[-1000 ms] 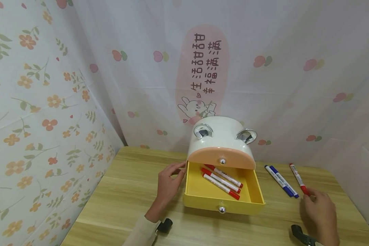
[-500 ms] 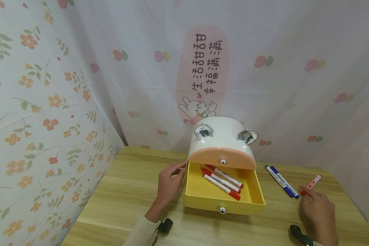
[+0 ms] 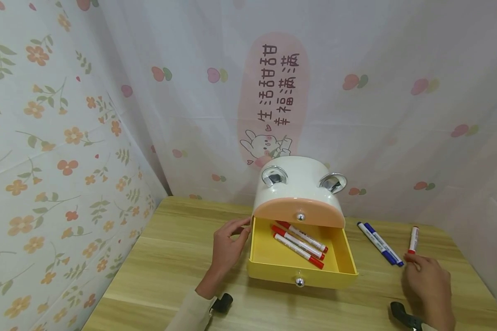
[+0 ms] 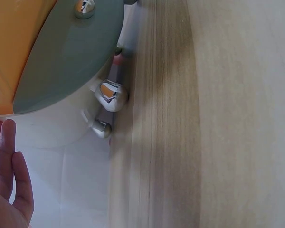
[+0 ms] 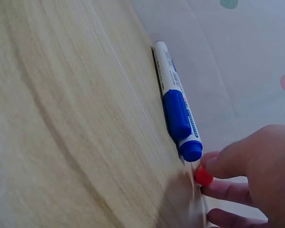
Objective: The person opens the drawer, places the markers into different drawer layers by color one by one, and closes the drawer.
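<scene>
R hand [image 3: 430, 279] pinched red-capped white marker [image 3: 414, 239], lower right of frame.
L hand [image 3: 228, 246], fingers extended, touched glossy white box [image 3: 300, 181] w/ yellow drawer [image 3: 273, 272], lower centre; 2 blue-capped white markers [image 3: 375, 242] lay btwn.

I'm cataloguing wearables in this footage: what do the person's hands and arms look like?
The left hand and right hand are bare, without gloves. A cream sleeve covers the left forearm, with a rounded black device at the wrist. A second black device sits at the right wrist, where only a sliver of pale sleeve shows.
</scene>
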`<move>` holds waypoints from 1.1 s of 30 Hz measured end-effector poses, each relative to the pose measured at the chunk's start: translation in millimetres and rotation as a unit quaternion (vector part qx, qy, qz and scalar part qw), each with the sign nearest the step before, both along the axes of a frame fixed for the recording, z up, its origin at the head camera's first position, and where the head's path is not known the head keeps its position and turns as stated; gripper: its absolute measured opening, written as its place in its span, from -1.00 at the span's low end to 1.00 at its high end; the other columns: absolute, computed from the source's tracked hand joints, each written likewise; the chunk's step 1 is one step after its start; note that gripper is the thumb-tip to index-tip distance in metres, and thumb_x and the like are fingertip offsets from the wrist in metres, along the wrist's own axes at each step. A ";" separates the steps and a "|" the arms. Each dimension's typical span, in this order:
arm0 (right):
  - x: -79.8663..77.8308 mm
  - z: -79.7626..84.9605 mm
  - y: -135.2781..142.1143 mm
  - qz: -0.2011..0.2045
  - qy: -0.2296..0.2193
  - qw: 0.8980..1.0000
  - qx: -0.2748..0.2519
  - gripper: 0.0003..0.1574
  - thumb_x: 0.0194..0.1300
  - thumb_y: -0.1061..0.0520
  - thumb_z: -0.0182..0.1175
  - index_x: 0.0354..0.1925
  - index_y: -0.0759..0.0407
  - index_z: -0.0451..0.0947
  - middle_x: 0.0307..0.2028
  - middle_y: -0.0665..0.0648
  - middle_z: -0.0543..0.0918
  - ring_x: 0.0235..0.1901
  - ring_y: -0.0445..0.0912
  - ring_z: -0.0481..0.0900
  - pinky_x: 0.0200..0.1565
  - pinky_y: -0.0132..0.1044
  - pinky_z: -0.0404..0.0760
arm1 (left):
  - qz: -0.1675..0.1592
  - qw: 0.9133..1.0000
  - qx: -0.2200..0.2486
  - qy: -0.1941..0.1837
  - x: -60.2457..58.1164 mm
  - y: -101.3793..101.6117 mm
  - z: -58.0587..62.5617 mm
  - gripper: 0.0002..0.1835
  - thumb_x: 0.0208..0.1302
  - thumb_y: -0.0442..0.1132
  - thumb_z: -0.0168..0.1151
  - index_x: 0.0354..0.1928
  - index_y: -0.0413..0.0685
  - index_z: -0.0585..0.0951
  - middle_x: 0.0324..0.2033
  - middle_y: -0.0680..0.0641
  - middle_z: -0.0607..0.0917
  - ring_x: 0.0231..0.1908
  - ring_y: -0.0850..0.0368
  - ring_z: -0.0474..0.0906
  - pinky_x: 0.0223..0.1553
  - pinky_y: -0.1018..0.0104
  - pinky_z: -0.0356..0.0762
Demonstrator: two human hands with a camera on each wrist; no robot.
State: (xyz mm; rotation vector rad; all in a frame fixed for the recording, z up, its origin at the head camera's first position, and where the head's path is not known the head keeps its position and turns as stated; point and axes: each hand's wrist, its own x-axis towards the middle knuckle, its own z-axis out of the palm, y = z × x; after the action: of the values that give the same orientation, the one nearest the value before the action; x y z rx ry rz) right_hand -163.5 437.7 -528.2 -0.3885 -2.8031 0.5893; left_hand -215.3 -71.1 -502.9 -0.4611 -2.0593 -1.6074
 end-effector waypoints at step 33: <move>6.0 3.9 5.8 -0.151 -0.101 0.977 -0.113 -0.36 0.26 -0.04 0.18 0.11 0.42 0.47 -0.16 0.39 0.57 -0.26 0.14 0.47 -0.38 -0.12 0.31 | -0.001 1.000 0.006 -0.006 -0.4 0.4 -2.5 -0.73 0.32 -0.22 0.31 0.03 0.17 0.72 -0.17 0.15 0.71 -0.30 0.14 0.70 -0.28 0.09 0.68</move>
State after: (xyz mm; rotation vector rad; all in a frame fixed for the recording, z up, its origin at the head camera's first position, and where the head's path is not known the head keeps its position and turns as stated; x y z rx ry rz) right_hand -157.5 443.5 -524.3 -0.9494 -2.7858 0.8377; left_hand -215.7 -70.8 -505.4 -0.4510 -2.0568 -1.6269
